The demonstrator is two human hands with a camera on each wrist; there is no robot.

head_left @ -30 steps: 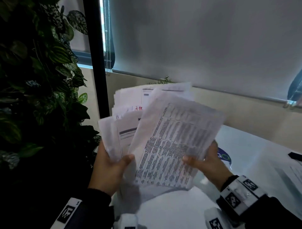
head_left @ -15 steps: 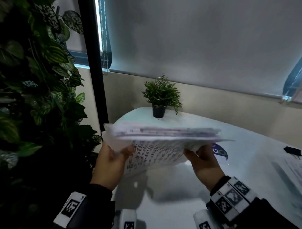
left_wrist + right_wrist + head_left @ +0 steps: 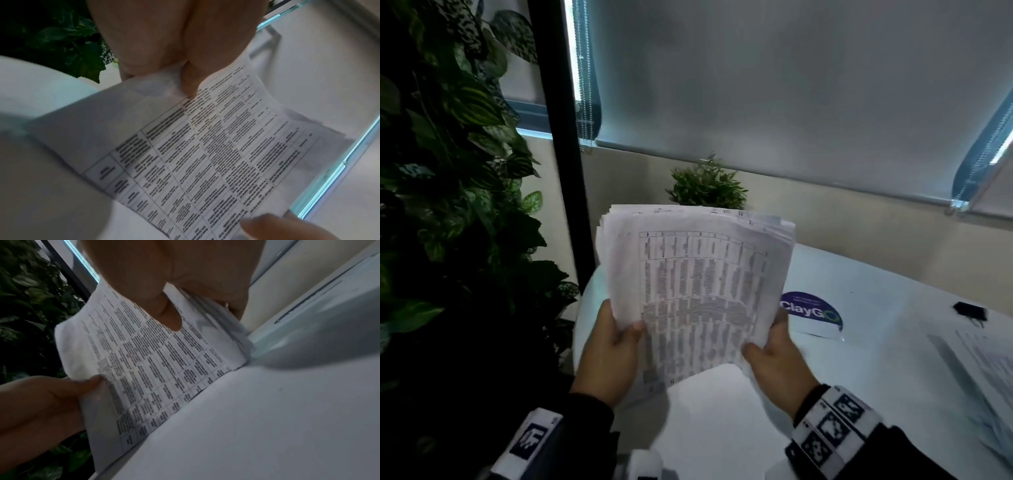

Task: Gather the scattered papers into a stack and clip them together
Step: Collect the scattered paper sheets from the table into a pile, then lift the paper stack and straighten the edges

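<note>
A stack of printed papers (image 3: 698,291), a table of text on its top sheet, is held upright over the white table (image 3: 722,431). My left hand (image 3: 626,334) grips its left edge with the thumb on the front sheet. My right hand (image 3: 767,337) grips its right edge the same way. In the left wrist view my thumb (image 3: 189,81) presses on the papers (image 3: 205,154). The right wrist view shows the papers (image 3: 154,361) with their lower edge on the table (image 3: 267,418). A black binder clip (image 3: 970,313) lies on the table far to the right, untouched.
More printed sheets (image 3: 983,373) lie at the table's right side. A blue ClayGo sticker (image 3: 811,311) is just right of the stack. A small potted plant (image 3: 707,185) stands behind it, by the wall. Large leafy plants (image 3: 448,205) fill the left.
The papers were fanned out a second ago, then tipped flat and edge-on. Now they stand upright again as one squarer stack, still held by both hands.
</note>
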